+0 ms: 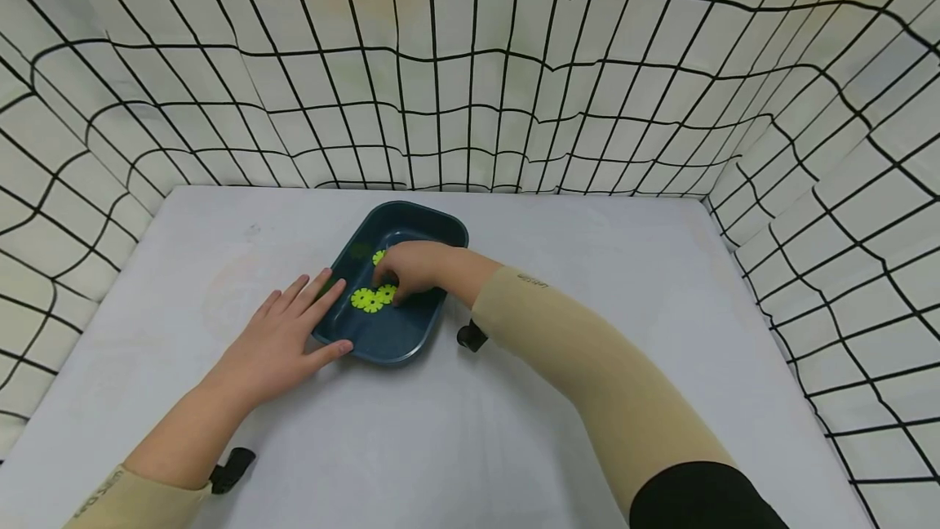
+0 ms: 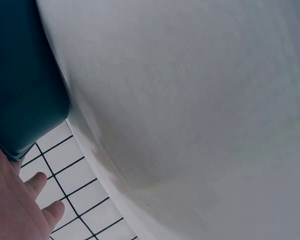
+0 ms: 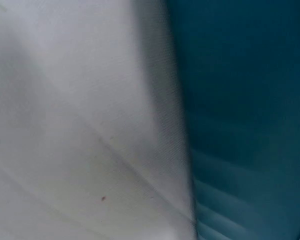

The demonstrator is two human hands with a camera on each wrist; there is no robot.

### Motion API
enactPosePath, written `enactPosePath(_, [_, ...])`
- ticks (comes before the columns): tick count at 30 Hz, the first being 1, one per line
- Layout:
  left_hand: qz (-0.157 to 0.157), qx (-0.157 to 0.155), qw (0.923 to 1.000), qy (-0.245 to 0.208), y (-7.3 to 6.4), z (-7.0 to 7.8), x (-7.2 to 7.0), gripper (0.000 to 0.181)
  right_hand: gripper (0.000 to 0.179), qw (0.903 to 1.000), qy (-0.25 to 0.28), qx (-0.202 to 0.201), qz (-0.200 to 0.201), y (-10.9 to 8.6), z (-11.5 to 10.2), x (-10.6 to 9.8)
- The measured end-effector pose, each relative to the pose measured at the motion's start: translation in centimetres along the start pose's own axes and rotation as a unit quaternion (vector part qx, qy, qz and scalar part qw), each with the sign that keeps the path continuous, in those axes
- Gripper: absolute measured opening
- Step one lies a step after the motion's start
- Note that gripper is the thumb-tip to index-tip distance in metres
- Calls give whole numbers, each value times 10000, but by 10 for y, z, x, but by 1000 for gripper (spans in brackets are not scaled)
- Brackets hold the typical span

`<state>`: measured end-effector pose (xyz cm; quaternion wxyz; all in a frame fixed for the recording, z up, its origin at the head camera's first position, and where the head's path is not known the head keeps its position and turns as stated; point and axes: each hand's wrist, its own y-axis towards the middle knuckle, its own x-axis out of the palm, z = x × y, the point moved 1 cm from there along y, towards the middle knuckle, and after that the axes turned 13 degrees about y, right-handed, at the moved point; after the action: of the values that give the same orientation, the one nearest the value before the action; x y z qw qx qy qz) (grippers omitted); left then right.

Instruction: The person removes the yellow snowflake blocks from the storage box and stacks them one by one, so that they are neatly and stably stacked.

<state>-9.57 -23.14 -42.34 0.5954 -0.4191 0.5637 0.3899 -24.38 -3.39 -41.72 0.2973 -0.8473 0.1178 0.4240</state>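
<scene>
Sleeved arm (image 1: 580, 357) is overhanging tray (image 1: 392, 341); right hand (image 1: 414, 262), grip indeterminable, is likely picking notched discs (image 1: 372, 306); left hand (image 1: 281, 348), spread wide, is bracing; lifting requires pinching.

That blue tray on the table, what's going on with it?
A person is working at the blue tray with both bare hands. The left hand is spread against the tray's edge. The right hand reaches inside, fingers curled among small yellow-green discs; whether it holds one is hidden. The tray sits on a white table.
</scene>
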Motion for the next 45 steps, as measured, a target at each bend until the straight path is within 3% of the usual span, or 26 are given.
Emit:
enactPosePath(24, [49, 29, 10000, -34, 2, 2, -1, 93, 43, 9932, -1135, -245, 50, -5, 0, 1])
enactPosePath(36, [29, 64, 10000, 0, 4, 1, 1, 94, 41, 9956, -894, -253, 128, -12, 2, -5])
enactPosePath(45, [20, -14, 10000, -58, 2, 1, 1, 94, 39, 9984, -157, -357, 401, -29, 2, -16])
